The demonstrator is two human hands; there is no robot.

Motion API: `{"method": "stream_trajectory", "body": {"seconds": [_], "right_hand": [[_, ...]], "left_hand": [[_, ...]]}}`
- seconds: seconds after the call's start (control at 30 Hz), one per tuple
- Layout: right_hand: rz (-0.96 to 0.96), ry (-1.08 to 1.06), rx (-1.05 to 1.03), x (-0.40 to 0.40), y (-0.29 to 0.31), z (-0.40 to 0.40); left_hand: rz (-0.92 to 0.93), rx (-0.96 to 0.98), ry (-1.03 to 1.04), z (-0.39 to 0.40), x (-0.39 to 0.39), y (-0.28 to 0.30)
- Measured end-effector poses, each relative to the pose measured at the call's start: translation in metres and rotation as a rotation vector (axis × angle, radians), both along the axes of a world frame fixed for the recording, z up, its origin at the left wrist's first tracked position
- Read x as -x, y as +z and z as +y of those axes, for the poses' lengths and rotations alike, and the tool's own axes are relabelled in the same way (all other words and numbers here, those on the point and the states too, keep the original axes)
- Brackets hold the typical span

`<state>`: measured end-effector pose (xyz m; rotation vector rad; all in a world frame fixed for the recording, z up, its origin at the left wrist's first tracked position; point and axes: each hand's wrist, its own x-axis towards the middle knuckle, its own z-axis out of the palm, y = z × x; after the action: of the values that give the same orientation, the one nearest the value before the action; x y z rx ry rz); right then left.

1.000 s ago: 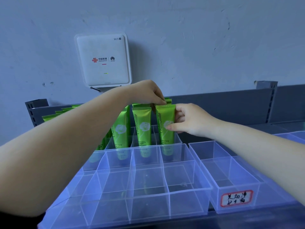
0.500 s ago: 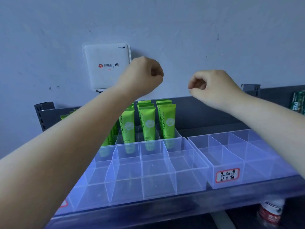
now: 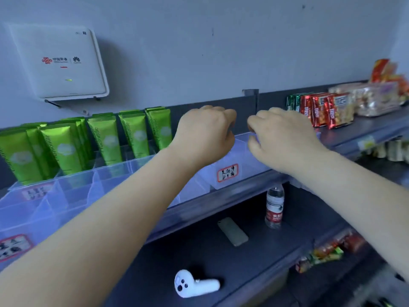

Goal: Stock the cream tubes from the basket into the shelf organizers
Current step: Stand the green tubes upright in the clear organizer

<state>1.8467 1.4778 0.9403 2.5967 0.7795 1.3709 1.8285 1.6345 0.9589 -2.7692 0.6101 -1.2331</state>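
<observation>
Now both hands (image 3: 205,134) (image 3: 281,138) lower, over the right organizer (image 3: 228,173).

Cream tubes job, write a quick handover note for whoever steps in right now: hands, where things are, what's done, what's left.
Left hand: fingers curled, holding nothing, above the clear organizers.
Right hand: fingers curled, holding nothing, over the labelled organizer.
Green cream tubes stand upright in the back rows of the left organizer.
Done: back compartments hold tubes.
Left: the front compartments there are unfilled, and the labelled organizer shows no tubes where visible. The basket is out of view, so I cannot tell how many tubes remain.
</observation>
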Motion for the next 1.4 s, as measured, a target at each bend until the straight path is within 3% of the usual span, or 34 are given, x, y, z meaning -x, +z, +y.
{"method": "stream_trajectory", "body": {"seconds": [0.23,0.5,0.8,1.4], "right_hand": [[0.122,-0.256,0.009,0.036,-0.055,-0.082],[0.339,-0.436,0.017,0.07,-0.128,-0.187],[0.499,-0.546,-0.048,0.104,-0.197,-0.299],[1.04,-0.837,-0.373,0.082,-0.366,-0.434]], "left_hand": [[-0.079,-0.189,-0.204,-0.082,-0.006,-0.052],[0.207,-0.251,-0.417,-0.197,-0.011,-0.126],[0.432,-0.294,-0.496,-0.321,-0.004,-0.205],[1.009,-0.303,-0.506,-0.443,-0.081,-0.396]]}}
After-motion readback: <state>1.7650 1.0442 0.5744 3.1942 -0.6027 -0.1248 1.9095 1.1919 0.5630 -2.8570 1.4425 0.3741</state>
